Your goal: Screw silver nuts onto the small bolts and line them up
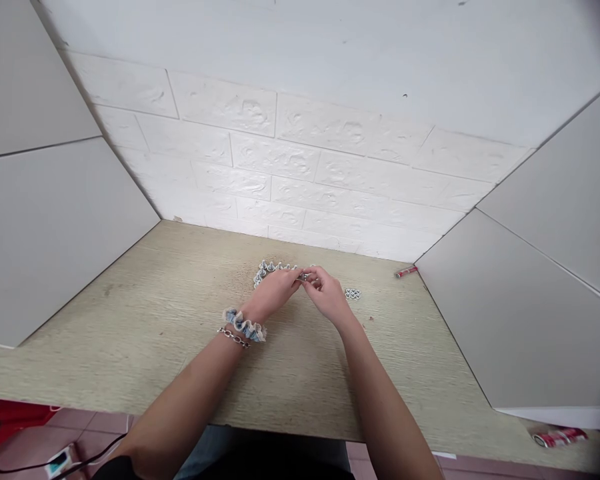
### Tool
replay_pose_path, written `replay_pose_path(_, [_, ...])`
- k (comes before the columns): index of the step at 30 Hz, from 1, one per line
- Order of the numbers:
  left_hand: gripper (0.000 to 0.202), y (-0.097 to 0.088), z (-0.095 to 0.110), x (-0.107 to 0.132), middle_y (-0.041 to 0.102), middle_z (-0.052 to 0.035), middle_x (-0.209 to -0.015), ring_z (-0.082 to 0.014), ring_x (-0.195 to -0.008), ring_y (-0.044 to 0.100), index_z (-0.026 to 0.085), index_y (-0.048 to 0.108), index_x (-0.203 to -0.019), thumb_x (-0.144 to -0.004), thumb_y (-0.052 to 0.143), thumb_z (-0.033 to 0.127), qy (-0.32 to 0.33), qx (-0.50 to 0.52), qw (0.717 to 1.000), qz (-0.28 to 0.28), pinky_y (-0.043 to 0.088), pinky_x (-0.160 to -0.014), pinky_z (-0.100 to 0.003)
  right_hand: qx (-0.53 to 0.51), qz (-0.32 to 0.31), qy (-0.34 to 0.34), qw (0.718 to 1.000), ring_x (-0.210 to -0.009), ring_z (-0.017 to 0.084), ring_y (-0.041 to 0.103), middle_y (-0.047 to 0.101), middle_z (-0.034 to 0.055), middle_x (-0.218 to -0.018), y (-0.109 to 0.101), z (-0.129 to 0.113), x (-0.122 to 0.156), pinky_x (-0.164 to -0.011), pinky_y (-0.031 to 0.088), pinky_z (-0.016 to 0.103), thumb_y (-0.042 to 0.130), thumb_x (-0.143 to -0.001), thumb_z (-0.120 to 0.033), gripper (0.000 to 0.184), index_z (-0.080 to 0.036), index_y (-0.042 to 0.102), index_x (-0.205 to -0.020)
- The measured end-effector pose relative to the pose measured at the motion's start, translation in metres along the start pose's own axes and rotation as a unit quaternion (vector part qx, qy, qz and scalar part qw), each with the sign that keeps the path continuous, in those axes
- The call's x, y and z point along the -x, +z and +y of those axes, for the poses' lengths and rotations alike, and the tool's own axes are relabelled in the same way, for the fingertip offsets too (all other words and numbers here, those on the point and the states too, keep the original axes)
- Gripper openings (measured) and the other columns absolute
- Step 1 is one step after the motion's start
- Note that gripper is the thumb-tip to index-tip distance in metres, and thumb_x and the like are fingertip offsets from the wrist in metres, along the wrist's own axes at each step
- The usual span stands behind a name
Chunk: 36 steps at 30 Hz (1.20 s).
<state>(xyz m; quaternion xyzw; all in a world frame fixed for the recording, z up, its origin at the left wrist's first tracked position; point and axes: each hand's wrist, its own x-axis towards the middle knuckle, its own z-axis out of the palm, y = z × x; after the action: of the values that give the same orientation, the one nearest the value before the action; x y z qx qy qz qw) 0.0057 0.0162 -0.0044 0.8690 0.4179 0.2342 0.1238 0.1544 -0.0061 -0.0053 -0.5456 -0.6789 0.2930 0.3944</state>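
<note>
A small metal piece (305, 277) is over the desk (180, 287), pinched by the fingertips of the left hand (275, 290) and right hand (326, 293). Metal bolts (271, 267) stand in a curved row to the far left; small metal nuts (353, 293) lie grouped right.

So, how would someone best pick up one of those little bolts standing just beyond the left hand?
Probably by pinching the narrow shaft of a bolt, coming straight down from above. The shaft seems to point up from a wider base, neighbouring bolts stand close beside it, and the left hand is in the way on the near side.
</note>
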Motion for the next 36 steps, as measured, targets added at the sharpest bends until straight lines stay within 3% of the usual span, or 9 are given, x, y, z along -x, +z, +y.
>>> replay_pose_path(3, [0.026,0.0016,-0.0018,-0.0004,0.063,-0.0049,-0.085,-0.0161,-0.075,0.057,0.018,0.053,-0.107,-0.087,0.038,0.023,0.005,-0.008,1.0,0.007,0.04,-0.064,-0.025,0.043,-0.006,0.014,0.999,-0.062,0.013,0.051,0.06,-0.0002,-0.07,-0.0003,0.0029,0.0002,-0.058,0.037,0.024,0.041,-0.079,-0.037,0.024,-0.02,0.058,-0.082])
replay_pose_path(6, [0.025,0.0026,-0.0031,-0.001,0.064,-0.0048,-0.083,-0.0161,-0.073,0.057,0.017,0.053,-0.106,-0.087,0.038,0.023,0.003,-0.015,1.0,0.01,0.04,-0.064,-0.025,0.091,-0.023,0.047,0.994,-0.061,0.015,0.05,0.056,0.0007,-0.06,-0.0019,0.0042,0.0008,-0.056,0.034,0.025,0.03,-0.084,-0.046,0.043,-0.019,0.057,-0.065])
replay_pose_path(9, [0.027,0.003,-0.0028,-0.0011,0.064,-0.0049,-0.085,-0.0163,-0.075,0.058,0.017,0.052,-0.108,-0.087,0.037,0.024,0.008,-0.015,1.0,0.006,0.041,-0.065,-0.026,0.077,-0.016,0.047,0.996,-0.06,0.014,0.05,0.055,-0.0008,-0.061,-0.0024,0.0026,0.001,-0.056,0.034,0.025,0.034,-0.082,-0.047,0.036,-0.02,0.057,-0.077])
replay_pose_path(14, [0.032,0.0019,-0.0007,-0.0004,0.064,-0.0046,-0.093,-0.0164,-0.082,0.058,0.02,0.048,-0.116,-0.086,0.039,0.021,0.016,0.008,1.0,-0.001,0.041,-0.067,-0.025,0.016,-0.007,0.013,1.0,-0.06,0.012,0.051,0.056,-0.0042,-0.067,-0.0004,-0.001,0.0013,-0.058,0.037,0.023,0.048,-0.075,-0.033,0.022,-0.024,0.054,-0.093])
replay_pose_path(21, [0.028,0.0026,-0.0025,-0.0005,0.064,-0.0041,-0.088,-0.0158,-0.077,0.058,0.019,0.052,-0.11,-0.086,0.039,0.022,0.012,0.004,1.0,-0.01,0.041,-0.065,-0.025,0.047,-0.014,0.003,0.999,-0.058,0.013,0.049,0.055,-0.0033,-0.062,0.0026,0.0051,0.0002,-0.058,0.035,0.024,0.044,-0.077,-0.033,0.019,-0.022,0.055,-0.088])
replay_pose_path(26, [0.025,0.0043,-0.0035,-0.0016,0.064,-0.0034,-0.082,-0.015,-0.072,0.058,0.019,0.055,-0.104,-0.086,0.038,0.022,0.003,-0.011,1.0,-0.006,0.04,-0.063,-0.024,0.121,-0.022,0.053,0.991,-0.061,0.015,0.05,0.056,0.0008,-0.062,-0.0008,0.0056,0.001,-0.057,0.033,0.026,0.029,-0.084,-0.047,0.041,-0.02,0.055,-0.066])
replay_pose_path(32, [0.027,-0.0004,0.0022,-0.0008,0.064,-0.0042,-0.086,-0.0154,-0.076,0.058,0.019,0.053,-0.108,-0.084,0.04,0.019,0.004,0.009,1.0,-0.013,0.039,-0.062,-0.023,0.059,-0.019,0.014,0.998,-0.059,0.013,0.05,0.056,-0.0041,-0.064,0.0001,0.001,0.0011,-0.056,0.034,0.024,0.045,-0.077,-0.036,0.024,-0.024,0.053,-0.096])
replay_pose_path(34, [0.025,-0.0006,0.0033,-0.0011,0.064,-0.0036,-0.083,-0.0149,-0.073,0.057,0.019,0.055,-0.103,-0.084,0.039,0.019,0.002,0.009,1.0,-0.008,0.038,-0.061,-0.023,0.069,-0.018,0.016,0.997,-0.059,0.013,0.05,0.056,-0.0023,-0.062,0.0005,0.002,0.0012,-0.057,0.034,0.024,0.041,-0.08,-0.038,0.023,-0.022,0.056,-0.082])
replay_pose_path(36, [0.022,0.0,0.0037,-0.0016,0.062,-0.0027,-0.075,-0.0143,-0.068,0.056,0.018,0.057,-0.097,-0.084,0.038,0.019,-0.002,0.006,1.0,-0.001,0.038,-0.059,-0.023,0.089,-0.011,0.046,0.995,-0.056,0.014,0.049,0.052,-0.0001,-0.055,-0.0002,0.0032,0.0016,-0.057,0.034,0.026,0.031,-0.083,-0.044,0.04,-0.02,0.051,-0.059])
